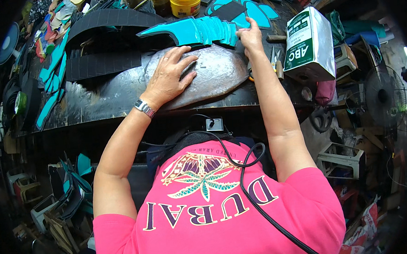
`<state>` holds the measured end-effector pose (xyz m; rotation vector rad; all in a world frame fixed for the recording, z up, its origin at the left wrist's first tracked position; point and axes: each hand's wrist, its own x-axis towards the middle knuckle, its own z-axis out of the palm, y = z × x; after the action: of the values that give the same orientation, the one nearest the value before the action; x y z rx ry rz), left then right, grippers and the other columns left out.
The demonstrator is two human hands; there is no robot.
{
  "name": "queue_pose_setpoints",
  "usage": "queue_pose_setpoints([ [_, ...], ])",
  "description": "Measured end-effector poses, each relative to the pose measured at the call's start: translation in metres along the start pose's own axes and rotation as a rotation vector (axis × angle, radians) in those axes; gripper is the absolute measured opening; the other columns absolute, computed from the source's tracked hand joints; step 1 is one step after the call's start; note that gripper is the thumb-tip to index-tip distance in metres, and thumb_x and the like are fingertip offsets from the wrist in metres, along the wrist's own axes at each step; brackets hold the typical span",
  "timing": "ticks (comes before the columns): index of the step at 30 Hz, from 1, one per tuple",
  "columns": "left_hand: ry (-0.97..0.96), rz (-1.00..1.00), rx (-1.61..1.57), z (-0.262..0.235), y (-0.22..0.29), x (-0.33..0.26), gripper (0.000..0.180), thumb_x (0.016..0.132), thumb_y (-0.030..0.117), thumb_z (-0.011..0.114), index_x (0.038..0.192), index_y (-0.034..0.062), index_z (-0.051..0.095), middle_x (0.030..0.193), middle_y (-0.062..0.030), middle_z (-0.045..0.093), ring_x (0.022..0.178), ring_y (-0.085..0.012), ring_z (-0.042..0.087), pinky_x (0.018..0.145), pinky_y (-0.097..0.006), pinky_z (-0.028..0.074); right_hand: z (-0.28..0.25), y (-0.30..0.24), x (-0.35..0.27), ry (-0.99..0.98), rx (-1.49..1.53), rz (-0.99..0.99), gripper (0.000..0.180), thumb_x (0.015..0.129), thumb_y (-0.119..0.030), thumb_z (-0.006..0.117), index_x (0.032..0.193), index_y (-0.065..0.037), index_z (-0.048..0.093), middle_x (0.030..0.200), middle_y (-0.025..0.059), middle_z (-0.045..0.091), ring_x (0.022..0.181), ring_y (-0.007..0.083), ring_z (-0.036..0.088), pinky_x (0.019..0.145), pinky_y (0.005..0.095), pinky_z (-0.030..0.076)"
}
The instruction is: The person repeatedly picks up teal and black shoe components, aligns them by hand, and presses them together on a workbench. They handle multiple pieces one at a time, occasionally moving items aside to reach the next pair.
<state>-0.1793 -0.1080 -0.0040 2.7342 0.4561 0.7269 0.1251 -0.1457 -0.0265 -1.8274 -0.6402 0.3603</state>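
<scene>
My left hand, with a metal-band watch on the wrist, lies spread on a smooth silver-grey slab on the dark worktable. Its fingertips reach toward a fanned row of overlapping teal pieces with black edges, which runs across the slab's far side. At the right end of that row is my right hand. Its index finger is stretched out and the thumb points toward the teal pieces, with nothing visible between them; the other fingers are partly hidden. Long black strips marked with lines lie left of the slab.
A white-and-green metal can stands at the right, beside scissors and a hammer. Yellow tubs and more teal cutouts lie beyond. Teal scraps cover the left side. A black cable crosses my shirt.
</scene>
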Motion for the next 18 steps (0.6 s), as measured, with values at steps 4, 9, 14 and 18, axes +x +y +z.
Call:
queue_pose_setpoints([
  [4,-0.071,0.099,0.031,0.001,0.000,0.000,0.044,0.094,0.031,0.068,0.132,0.0099,0.064,0.145,-0.0151,0.053,0.138,-0.0349,0.045,0.117,-0.046,0.034,-0.007,0.002,0.003,-0.043,0.055,0.013,0.080,0.073,0.014,0.068,0.147,-0.006,0.047,0.100,0.0114,0.069,0.078,0.0172,0.065,0.066,0.0315,0.054],
  [9,-0.094,0.092,-0.043,0.002,-0.002,0.001,0.042,0.095,0.031,0.067,0.130,0.0084,0.065,0.140,-0.0144,0.058,0.134,-0.0320,0.050,0.114,-0.045,0.035,-0.012,0.006,0.004,-0.051,0.118,0.013,0.081,0.073,0.015,0.065,0.148,-0.006,0.045,0.096,0.0119,0.071,0.074,0.0158,0.064,0.060,0.0295,0.052],
  [14,-0.088,0.100,0.009,0.002,-0.006,0.019,0.032,0.093,0.026,0.071,0.120,0.0089,0.069,0.125,-0.0109,0.064,0.122,-0.0286,0.057,0.106,-0.044,0.040,-0.013,0.004,0.005,-0.064,0.201,0.006,0.084,0.074,0.015,0.062,0.151,-0.007,0.037,0.091,0.0098,0.070,0.072,0.0147,0.063,0.059,0.0290,0.051],
  [18,-0.098,0.152,0.081,-0.005,-0.004,0.031,0.026,0.092,0.025,0.071,0.113,0.0094,0.071,0.116,-0.0092,0.066,0.115,-0.0261,0.058,0.101,-0.041,0.041,-0.015,0.002,0.006,-0.027,0.277,-0.033,0.081,0.073,0.014,0.061,0.149,-0.007,0.042,0.083,0.0058,0.067,0.067,0.0129,0.061,0.056,0.0285,0.051],
])
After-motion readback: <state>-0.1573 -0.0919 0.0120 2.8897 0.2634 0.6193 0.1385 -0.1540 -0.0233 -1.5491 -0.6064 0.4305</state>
